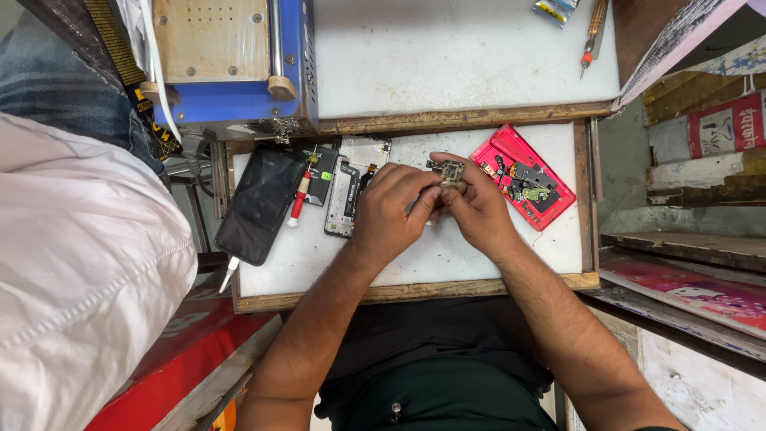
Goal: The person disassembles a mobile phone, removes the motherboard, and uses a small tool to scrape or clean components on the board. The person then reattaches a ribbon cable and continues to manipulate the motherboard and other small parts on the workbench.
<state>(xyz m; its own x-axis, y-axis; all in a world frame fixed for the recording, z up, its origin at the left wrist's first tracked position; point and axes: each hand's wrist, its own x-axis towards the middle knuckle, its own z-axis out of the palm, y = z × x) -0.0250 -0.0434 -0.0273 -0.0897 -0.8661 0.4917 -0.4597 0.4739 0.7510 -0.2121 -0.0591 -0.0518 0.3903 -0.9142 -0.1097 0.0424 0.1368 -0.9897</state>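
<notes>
A person in a pale shirt filled the left side of my view, cut off by the frame. A blue machine sat at the top left, only partly in view. I worked over a white tray with a wooden rim, which lay in front of my lap. On its left part lay a black phone screen, face up, and just beside it a red-and-white tool. Next to that sat an opened phone frame, half covered by my left hand. A red tray of small parts lay to the right, near my right hand.

My left hand was curled, fingers bent toward the middle, and its fingertips met those of my right hand. My right hand was curled too, pinching a small metal component between thumb and fingers, above the centre of the white tray. Whether my left fingers actually gripped the component or only touched it, I could not tell, since the fingers hid the contact. The component was too small to make out in detail. A screwdriver lay on the upper surface, well apart.
</notes>
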